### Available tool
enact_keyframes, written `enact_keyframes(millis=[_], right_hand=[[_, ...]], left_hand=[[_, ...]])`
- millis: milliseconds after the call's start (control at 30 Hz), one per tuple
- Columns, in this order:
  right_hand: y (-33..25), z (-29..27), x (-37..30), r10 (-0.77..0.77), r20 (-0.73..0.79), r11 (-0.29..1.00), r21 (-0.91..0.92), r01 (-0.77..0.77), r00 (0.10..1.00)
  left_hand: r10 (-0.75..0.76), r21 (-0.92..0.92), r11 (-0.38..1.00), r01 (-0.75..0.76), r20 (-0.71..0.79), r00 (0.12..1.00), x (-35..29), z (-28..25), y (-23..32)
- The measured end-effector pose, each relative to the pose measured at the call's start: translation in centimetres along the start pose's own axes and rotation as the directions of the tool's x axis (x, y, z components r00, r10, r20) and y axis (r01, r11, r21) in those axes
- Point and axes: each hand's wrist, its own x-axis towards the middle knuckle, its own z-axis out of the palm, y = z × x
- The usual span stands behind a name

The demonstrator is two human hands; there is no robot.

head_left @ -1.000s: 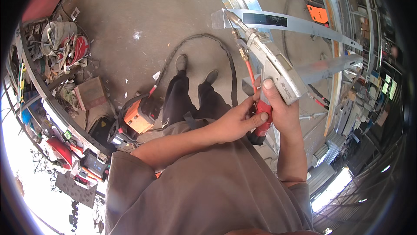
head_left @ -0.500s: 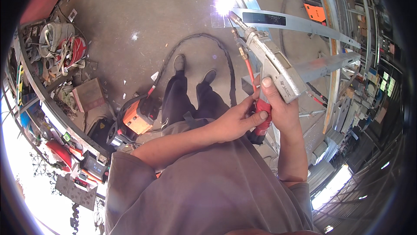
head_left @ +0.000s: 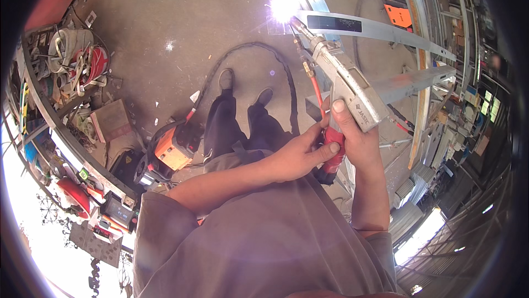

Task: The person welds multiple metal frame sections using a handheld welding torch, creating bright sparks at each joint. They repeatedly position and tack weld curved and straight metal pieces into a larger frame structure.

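Observation:
My right hand point(head_left: 357, 135) is closed round the rear body of a silver handheld welding torch point(head_left: 344, 72), its thumb lying along the side. My left hand point(head_left: 303, 152) grips the torch's red-wrapped handle point(head_left: 334, 155) from the left; some of its fingers are hidden behind it. The torch's nozzle points up and left. A white-violet glare point(head_left: 284, 7) burns at its tip, on the end of a flat metal bar point(head_left: 386, 32) where it meets a long metal profile, and hides the joint. A red feed tube point(head_left: 316, 90) with brass fittings runs beside the torch to the tip.
A black cable point(head_left: 242, 47) loops over the concrete floor round my feet. An orange-black machine point(head_left: 175, 149) stands at my left, beside a curved-looking bench edge point(head_left: 60, 124) and clutter. Right, a second metal bar point(head_left: 421, 84) meets an upright frame; another orange machine point(head_left: 398, 16) lies beyond.
The glare at the torch tip has grown larger and brighter. Both hands and the torch stay in nearly the same place.

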Motion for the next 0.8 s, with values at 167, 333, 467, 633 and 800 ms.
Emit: enact_keyframes(millis=[167,333,467,633,800], right_hand=[[-0.01,-0.13,-0.12,0.008,0.011,1.000,-0.003,-0.008,1.000],[0.13,-0.23,-0.21,0.003,0.025,1.000,-0.004,-0.003,1.000],[0.28,-0.21,-0.35,-0.009,0.018,1.000,-0.018,0.009,1.000],[0.34,-0.47,-0.57,0.028,0.032,1.000,0.002,-0.028,0.999],[0.36,-0.74,-0.76,0.082,0.058,0.996,0.036,-0.084,0.995]], left_hand=[[-0.014,-0.002,1.000,0.014,0.038,0.999,-0.19,-0.03,0.23],[-0.025,-0.014,1.000,0.026,0.018,1.000,-0.33,0.21,0.18],[-0.025,-0.011,1.000,0.025,0.006,1.000,-0.42,0.41,0.09],[0.006,0.019,1.000,-0.006,0.007,1.000,-0.48,0.53,-0.03],[-0.024,0.029,0.999,0.023,0.026,0.999,-0.55,0.47,-0.14]])
